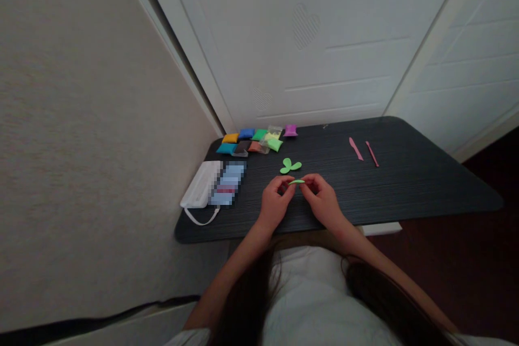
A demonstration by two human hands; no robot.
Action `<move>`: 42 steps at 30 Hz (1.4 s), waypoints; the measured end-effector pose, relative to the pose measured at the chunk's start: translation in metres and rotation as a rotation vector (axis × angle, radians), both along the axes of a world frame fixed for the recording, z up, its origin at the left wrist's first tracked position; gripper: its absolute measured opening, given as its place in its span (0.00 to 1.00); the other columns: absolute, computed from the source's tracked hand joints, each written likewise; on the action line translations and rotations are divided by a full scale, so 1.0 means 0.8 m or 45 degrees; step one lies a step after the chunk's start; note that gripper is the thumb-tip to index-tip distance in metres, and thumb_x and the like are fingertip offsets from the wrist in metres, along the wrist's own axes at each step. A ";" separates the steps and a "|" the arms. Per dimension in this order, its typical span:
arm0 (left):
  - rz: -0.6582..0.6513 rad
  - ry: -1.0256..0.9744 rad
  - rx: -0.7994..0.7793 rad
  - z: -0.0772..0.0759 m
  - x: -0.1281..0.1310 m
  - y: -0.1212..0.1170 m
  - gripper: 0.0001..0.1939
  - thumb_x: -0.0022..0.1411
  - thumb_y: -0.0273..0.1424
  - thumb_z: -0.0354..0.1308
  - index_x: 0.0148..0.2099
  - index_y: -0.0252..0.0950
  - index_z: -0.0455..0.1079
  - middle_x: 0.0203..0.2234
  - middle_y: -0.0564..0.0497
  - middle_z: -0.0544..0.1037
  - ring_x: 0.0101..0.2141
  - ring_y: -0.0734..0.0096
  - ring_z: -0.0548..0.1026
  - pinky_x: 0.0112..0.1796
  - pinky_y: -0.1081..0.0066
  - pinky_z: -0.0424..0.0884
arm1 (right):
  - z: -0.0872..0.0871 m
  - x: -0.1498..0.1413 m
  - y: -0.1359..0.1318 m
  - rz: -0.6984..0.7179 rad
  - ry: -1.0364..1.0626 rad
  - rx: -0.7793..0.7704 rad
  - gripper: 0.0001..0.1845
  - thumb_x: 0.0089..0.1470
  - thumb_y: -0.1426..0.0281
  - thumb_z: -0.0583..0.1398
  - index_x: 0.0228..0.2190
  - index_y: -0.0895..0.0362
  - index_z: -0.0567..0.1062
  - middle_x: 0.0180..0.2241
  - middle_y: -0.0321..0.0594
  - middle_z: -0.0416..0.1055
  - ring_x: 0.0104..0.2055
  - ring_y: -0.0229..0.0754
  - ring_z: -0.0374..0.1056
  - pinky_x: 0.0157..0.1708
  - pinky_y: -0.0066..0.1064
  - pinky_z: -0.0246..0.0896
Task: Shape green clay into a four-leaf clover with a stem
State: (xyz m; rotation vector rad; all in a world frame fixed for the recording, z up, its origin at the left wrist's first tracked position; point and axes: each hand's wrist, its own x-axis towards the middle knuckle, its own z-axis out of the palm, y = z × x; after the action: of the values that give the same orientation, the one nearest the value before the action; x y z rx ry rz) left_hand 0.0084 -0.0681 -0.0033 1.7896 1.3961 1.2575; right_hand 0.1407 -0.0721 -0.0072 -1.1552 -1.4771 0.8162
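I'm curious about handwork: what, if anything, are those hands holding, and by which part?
A thin green piece, pinched at its ends: one in the left hand, the other in the right hand.

The light is dim, and one patch (229,184) is pixelated.

Hands (276,201) pinching green strip (297,181), dark table (413,184)

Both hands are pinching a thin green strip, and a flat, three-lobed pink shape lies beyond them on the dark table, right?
No: the head view shows the flat, three-lobed shape is green, not pink. The left hand and right hand do pinch the thin green strip.
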 end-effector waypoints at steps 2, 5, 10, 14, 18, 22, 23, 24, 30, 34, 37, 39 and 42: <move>-0.020 0.000 0.009 0.002 0.000 0.000 0.10 0.54 0.33 0.52 0.39 0.37 0.67 0.32 0.52 0.72 0.31 0.75 0.68 0.33 0.74 0.64 | -0.001 0.000 0.000 0.004 -0.012 -0.009 0.07 0.49 0.66 0.53 0.31 0.56 0.67 0.28 0.36 0.68 0.29 0.37 0.64 0.31 0.29 0.59; -0.039 0.017 0.028 0.004 0.001 -0.001 0.09 0.54 0.34 0.52 0.36 0.36 0.68 0.31 0.52 0.72 0.31 0.74 0.68 0.33 0.74 0.63 | -0.001 0.000 0.000 0.026 -0.011 -0.036 0.08 0.49 0.66 0.53 0.31 0.56 0.67 0.28 0.36 0.69 0.29 0.37 0.64 0.30 0.28 0.59; 0.036 -0.028 0.023 0.005 0.001 -0.003 0.09 0.53 0.35 0.52 0.34 0.36 0.69 0.30 0.52 0.72 0.31 0.74 0.68 0.32 0.74 0.63 | 0.003 0.000 -0.001 0.057 0.017 -0.053 0.09 0.49 0.65 0.53 0.32 0.56 0.67 0.29 0.37 0.69 0.30 0.37 0.65 0.31 0.28 0.59; 0.102 -0.223 -0.038 0.004 -0.002 0.000 0.10 0.52 0.36 0.53 0.34 0.35 0.69 0.30 0.51 0.73 0.31 0.73 0.69 0.34 0.73 0.63 | 0.007 0.001 -0.003 0.085 -0.021 -0.051 0.09 0.49 0.65 0.52 0.32 0.56 0.68 0.29 0.36 0.69 0.30 0.36 0.64 0.31 0.28 0.59; 0.043 -0.574 -0.199 -0.002 -0.002 0.007 0.11 0.51 0.35 0.55 0.36 0.34 0.68 0.29 0.51 0.73 0.31 0.74 0.70 0.34 0.73 0.64 | 0.006 0.001 -0.002 0.129 -0.087 -0.048 0.09 0.50 0.66 0.52 0.31 0.56 0.68 0.27 0.35 0.68 0.28 0.36 0.63 0.30 0.28 0.58; -0.022 -0.930 -0.341 -0.007 -0.002 0.013 0.12 0.49 0.33 0.57 0.37 0.34 0.67 0.29 0.50 0.74 0.29 0.76 0.71 0.32 0.74 0.65 | 0.003 0.000 -0.001 0.141 -0.086 -0.055 0.09 0.50 0.66 0.51 0.32 0.56 0.68 0.28 0.35 0.68 0.29 0.36 0.63 0.30 0.28 0.58; -0.036 -0.993 -0.362 -0.007 -0.002 0.013 0.12 0.49 0.33 0.57 0.37 0.33 0.67 0.28 0.51 0.74 0.28 0.77 0.71 0.32 0.75 0.65 | 0.002 0.000 -0.001 0.140 -0.086 -0.058 0.09 0.50 0.66 0.51 0.32 0.56 0.68 0.28 0.35 0.68 0.29 0.36 0.64 0.31 0.28 0.58; -0.052 -1.048 -0.380 -0.008 -0.003 0.013 0.11 0.49 0.32 0.57 0.36 0.33 0.66 0.28 0.51 0.74 0.28 0.77 0.71 0.32 0.75 0.65 | 0.001 -0.001 0.000 0.139 -0.088 -0.060 0.09 0.50 0.66 0.52 0.32 0.56 0.68 0.28 0.35 0.68 0.29 0.36 0.64 0.31 0.28 0.58; -0.111 -1.111 -0.438 -0.008 -0.005 0.013 0.12 0.48 0.33 0.57 0.36 0.34 0.64 0.28 0.50 0.75 0.27 0.76 0.72 0.32 0.73 0.65 | 0.000 -0.001 -0.001 0.139 -0.079 -0.053 0.09 0.50 0.66 0.52 0.32 0.56 0.68 0.28 0.35 0.69 0.29 0.36 0.64 0.31 0.28 0.58; -0.103 -0.880 -0.372 -0.008 -0.002 0.010 0.12 0.50 0.35 0.55 0.37 0.34 0.63 0.27 0.49 0.75 0.28 0.74 0.72 0.34 0.71 0.65 | 0.003 0.000 -0.001 0.138 -0.080 -0.046 0.10 0.50 0.65 0.51 0.31 0.56 0.69 0.29 0.36 0.69 0.29 0.36 0.64 0.31 0.28 0.58; -0.092 -0.664 -0.304 -0.006 0.000 0.005 0.12 0.52 0.36 0.54 0.38 0.35 0.63 0.28 0.50 0.74 0.29 0.73 0.72 0.34 0.72 0.65 | 0.005 -0.001 -0.002 0.120 -0.065 -0.056 0.11 0.50 0.63 0.51 0.31 0.56 0.69 0.29 0.36 0.69 0.30 0.37 0.64 0.31 0.28 0.58; -0.073 -0.532 -0.262 -0.005 0.002 0.002 0.13 0.52 0.36 0.54 0.38 0.35 0.63 0.27 0.51 0.74 0.29 0.73 0.71 0.33 0.73 0.64 | 0.007 -0.001 -0.003 0.102 -0.051 -0.060 0.12 0.50 0.62 0.51 0.31 0.56 0.69 0.28 0.36 0.69 0.29 0.37 0.64 0.30 0.28 0.58; -0.069 -0.391 -0.211 -0.003 0.004 -0.001 0.11 0.53 0.37 0.53 0.37 0.35 0.63 0.26 0.53 0.73 0.27 0.75 0.70 0.29 0.75 0.63 | 0.008 -0.001 -0.004 0.085 -0.058 -0.055 0.12 0.50 0.62 0.52 0.31 0.56 0.69 0.28 0.36 0.69 0.29 0.37 0.64 0.30 0.28 0.58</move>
State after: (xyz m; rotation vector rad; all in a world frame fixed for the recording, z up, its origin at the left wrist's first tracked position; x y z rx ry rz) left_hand 0.0112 -0.0686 -0.0058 1.4445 1.2311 1.2849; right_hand 0.1398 -0.0750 -0.0008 -1.1685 -1.5494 0.8764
